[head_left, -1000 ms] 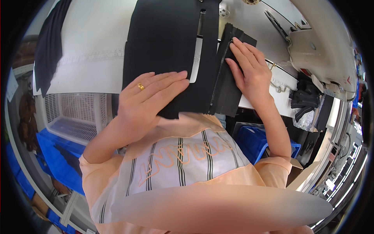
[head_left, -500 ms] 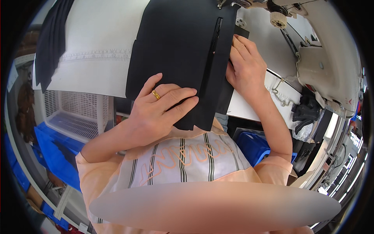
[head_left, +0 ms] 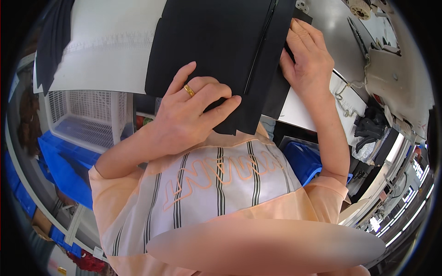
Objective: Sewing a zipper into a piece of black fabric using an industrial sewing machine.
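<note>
A black fabric panel (head_left: 202,41) lies on the sewing table, with a long black zipper (head_left: 258,53) running down its right part. On the panel's lower part rests my left hand (head_left: 195,110), a gold ring on one finger. Its index finger is bent and its tip lies close to the thumb tip, pinching the cloth left of the zipper's lower end; the little finger sticks up. At the panel's right edge my right hand (head_left: 309,57) is closed on the cloth, its fingertips partly hidden. More black cloth (head_left: 271,99) shows beneath that edge.
The pale sewing machine body (head_left: 400,73) stands at the right, with a ribbed knob (head_left: 359,8) at the top. Dark cloth (head_left: 55,43) hangs at the far left. Below the white tabletop (head_left: 108,69) are a white basket (head_left: 85,122) and blue bins (head_left: 64,161).
The view has shifted, so panel and table sit higher. The zipper line looks narrower and straighter. My left index finger has bent more; my right hand still holds the right edge.
</note>
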A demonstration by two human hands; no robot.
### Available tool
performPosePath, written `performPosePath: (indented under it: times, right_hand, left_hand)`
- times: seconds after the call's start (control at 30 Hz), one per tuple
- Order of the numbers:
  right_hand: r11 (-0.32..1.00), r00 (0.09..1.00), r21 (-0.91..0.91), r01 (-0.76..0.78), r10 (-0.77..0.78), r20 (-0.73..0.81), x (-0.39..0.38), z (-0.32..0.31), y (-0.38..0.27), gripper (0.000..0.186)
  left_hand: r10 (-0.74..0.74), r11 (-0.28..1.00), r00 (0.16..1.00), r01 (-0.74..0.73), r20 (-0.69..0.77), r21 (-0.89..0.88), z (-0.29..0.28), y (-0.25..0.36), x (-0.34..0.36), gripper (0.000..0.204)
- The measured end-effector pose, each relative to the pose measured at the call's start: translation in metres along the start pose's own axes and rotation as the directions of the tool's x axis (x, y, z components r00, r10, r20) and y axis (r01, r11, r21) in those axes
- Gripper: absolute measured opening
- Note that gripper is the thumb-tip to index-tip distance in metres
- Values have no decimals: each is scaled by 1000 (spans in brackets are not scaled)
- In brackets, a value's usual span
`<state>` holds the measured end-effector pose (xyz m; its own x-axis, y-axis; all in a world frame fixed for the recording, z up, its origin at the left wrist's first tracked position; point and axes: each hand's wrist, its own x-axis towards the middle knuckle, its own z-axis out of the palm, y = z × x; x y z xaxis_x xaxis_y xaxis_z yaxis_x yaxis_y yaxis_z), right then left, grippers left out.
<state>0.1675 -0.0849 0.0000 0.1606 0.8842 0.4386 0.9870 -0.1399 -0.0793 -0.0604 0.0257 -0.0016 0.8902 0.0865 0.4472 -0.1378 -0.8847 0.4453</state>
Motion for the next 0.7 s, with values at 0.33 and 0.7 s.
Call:
performPosePath:
  times: [0.33,0.7]
  right_hand:
    - [1000,1000,24,-18,18,5,-1,1,4,44]
    - [1000,1000,13,-5,5,26,1,1,11,46]
  left_hand:
    - [15,1000,1000,-15,-21,3,1,2,1,25]
    - [-35,999,998,33,-53,-43,3,3,0,39]
